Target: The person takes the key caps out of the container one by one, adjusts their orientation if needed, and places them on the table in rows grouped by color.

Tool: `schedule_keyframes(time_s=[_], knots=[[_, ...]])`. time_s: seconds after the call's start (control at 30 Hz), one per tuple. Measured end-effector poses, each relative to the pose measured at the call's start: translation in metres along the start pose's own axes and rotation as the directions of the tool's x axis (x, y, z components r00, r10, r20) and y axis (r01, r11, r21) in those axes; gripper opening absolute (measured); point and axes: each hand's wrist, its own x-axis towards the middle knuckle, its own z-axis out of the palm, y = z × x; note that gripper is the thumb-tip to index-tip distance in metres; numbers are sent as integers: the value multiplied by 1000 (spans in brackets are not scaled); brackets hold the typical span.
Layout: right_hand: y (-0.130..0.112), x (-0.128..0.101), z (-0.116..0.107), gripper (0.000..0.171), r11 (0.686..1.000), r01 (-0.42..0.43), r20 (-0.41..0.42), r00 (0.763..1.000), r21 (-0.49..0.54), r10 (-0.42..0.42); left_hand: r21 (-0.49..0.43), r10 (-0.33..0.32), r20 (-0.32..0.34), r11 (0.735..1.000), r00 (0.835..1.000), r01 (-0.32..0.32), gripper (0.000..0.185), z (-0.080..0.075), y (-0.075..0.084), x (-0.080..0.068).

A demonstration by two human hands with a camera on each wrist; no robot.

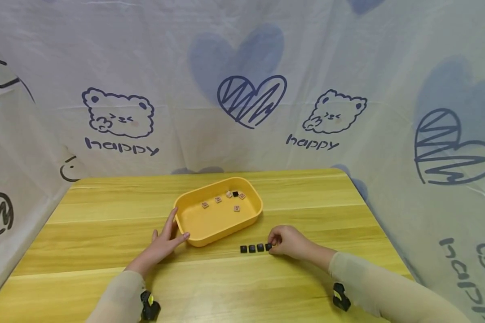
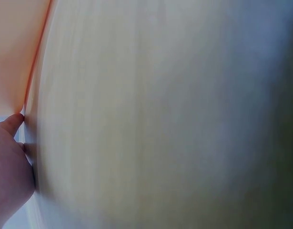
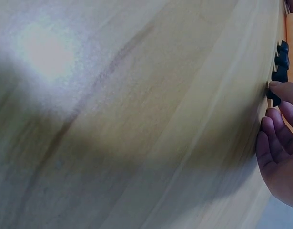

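Black tiles (image 1: 256,248), four in a row, lie just before the yellow tray (image 1: 194,220); the right hand (image 1: 289,242) pinches the rightmost. Left hand (image 1: 164,242), fingers straight, touches the tray's corner. Inside: five tan tiles (image 1: 218,199), one black.

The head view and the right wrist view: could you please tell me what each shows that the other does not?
Only the head view shows the yellow tray holding small tiles, the left hand against its corner, and the printed cloth backdrop. Only the right wrist view shows the curled fingers from the palm side. Both show the right hand at the end of the row of black keycaps on the wooden table.
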Motion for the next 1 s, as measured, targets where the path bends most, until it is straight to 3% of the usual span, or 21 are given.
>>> schedule_keyframes(time_s=[0.2, 0.5, 0.8, 1.0], knots=[[-1, 2, -8, 18, 999, -12, 22, 1000, 52, 11, 8, 1, -4, 1000, 1000, -1, 90, 0, -2, 1], [-18, 15, -38, 21, 993, 106, -8, 994, 52, -105, -14, -14, 7, 1000, 1000, 14, 91, 0, -3, 2], [-34, 44, -47, 20, 990, 143, -19, 990, 20, -143, -20, -26, 10, 999, 1000, 27, 90, -3, -1, 0], [-39, 63, -48, 20, 987, 161, -17, 987, 1, -161, -12, 3, -6, 1000, 1000, -3, 91, 0, -1, -1]])
